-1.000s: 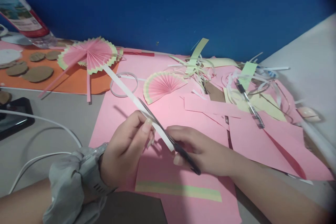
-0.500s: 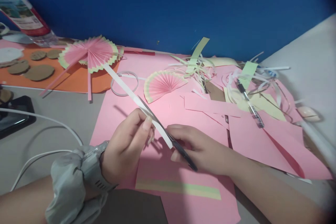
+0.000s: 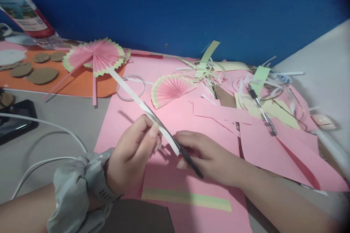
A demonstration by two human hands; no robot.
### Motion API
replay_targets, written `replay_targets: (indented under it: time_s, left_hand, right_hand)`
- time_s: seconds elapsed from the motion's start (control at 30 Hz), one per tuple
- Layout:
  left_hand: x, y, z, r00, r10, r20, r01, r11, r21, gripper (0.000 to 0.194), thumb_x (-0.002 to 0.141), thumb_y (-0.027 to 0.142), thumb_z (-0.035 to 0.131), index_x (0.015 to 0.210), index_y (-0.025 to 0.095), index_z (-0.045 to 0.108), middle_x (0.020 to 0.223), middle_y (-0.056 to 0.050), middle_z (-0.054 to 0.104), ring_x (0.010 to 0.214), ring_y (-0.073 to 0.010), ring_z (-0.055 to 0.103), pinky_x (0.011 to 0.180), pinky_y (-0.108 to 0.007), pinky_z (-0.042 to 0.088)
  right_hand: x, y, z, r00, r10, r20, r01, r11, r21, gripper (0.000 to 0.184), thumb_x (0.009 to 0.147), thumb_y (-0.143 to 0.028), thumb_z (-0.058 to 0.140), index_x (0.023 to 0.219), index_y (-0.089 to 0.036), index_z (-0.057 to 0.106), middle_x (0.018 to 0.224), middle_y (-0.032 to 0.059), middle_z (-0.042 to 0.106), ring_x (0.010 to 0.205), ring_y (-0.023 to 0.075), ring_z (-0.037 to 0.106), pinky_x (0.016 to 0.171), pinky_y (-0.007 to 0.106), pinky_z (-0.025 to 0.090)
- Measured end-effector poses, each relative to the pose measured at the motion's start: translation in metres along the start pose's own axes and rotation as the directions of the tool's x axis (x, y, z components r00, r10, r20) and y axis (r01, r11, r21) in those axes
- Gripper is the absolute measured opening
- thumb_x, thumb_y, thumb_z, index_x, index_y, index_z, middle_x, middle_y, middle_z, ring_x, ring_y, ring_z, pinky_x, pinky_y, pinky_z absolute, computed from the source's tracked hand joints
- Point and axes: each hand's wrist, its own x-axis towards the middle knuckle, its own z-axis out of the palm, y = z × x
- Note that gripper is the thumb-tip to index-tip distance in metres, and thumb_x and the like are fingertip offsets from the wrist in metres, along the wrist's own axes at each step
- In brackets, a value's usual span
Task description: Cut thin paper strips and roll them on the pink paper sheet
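My left hand (image 3: 132,154) pinches a long white paper strip (image 3: 128,93) that slants up and away to the left. My right hand (image 3: 210,156) grips black-handled scissors (image 3: 180,149), whose blades lie along the strip's near part, just past my left fingertips. Both hands hover over a large pink paper sheet (image 3: 123,123). A grey watch and a grey scrunchie (image 3: 72,194) sit on my left wrist.
Two pleated pink-and-green paper fans (image 3: 94,56) (image 3: 171,89) lie beyond the hands, with a tape ring (image 3: 130,88) between them. Paper scraps and a pen (image 3: 261,111) crowd the right. Cardboard discs (image 3: 42,75) lie on orange paper; a phone (image 3: 15,120) and white cable (image 3: 62,131) lie left.
The scissors have slid slightly further along the strip, and the strip's near end past the blades looks shorter. Both hands stay almost in place.
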Motion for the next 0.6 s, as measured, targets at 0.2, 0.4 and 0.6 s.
replay_targets:
  time_s: [0.2, 0.4, 0.6]
  left_hand:
    - [0.0, 0.002, 0.0, 1.0, 0.009, -0.021, -0.009, 1.0, 0.004, 0.025, 0.096, 0.036, 0.038, 0.077, 0.022, 0.046, 0.064, 0.006, 0.046, 0.055, -0.0067, 0.042, 0.053, -0.021, 0.038]
    - [0.001, 0.0, -0.001, 0.998, 0.006, -0.061, -0.006, 1.0, -0.008, 0.025, 0.096, 0.036, 0.038, 0.076, 0.022, 0.045, 0.061, 0.006, 0.046, 0.053, -0.0069, 0.043, 0.051, -0.021, 0.04]
    - [0.003, -0.001, -0.001, 0.997, 0.007, -0.073, -0.006, 1.0, 0.014, 0.024, 0.095, 0.037, 0.039, 0.078, 0.023, 0.047, 0.062, 0.006, 0.047, 0.054, -0.0073, 0.044, 0.051, -0.021, 0.04]
  right_hand:
    - [0.001, 0.002, -0.002, 0.999, -0.044, -0.01, 0.045, 0.996, 0.078, 0.015, 0.081, -0.006, 0.056, 0.071, -0.017, 0.051, 0.074, -0.0034, 0.05, 0.069, 0.009, 0.047, 0.064, 0.02, 0.036]
    - [0.004, 0.017, -0.004, 0.995, -0.056, -0.079, 0.087, 0.883, 0.462, 0.035, 0.087, -0.049, 0.051, 0.073, -0.016, 0.05, 0.07, -0.0003, 0.051, 0.059, 0.0106, 0.047, 0.054, 0.024, 0.037]
    - [0.005, 0.02, -0.002, 0.987, 0.013, -0.162, 0.077, 0.842, 0.534, 0.02, 0.079, -0.033, 0.067, 0.084, -0.015, 0.061, 0.078, 0.0025, 0.059, 0.067, 0.012, 0.056, 0.059, 0.025, 0.046]
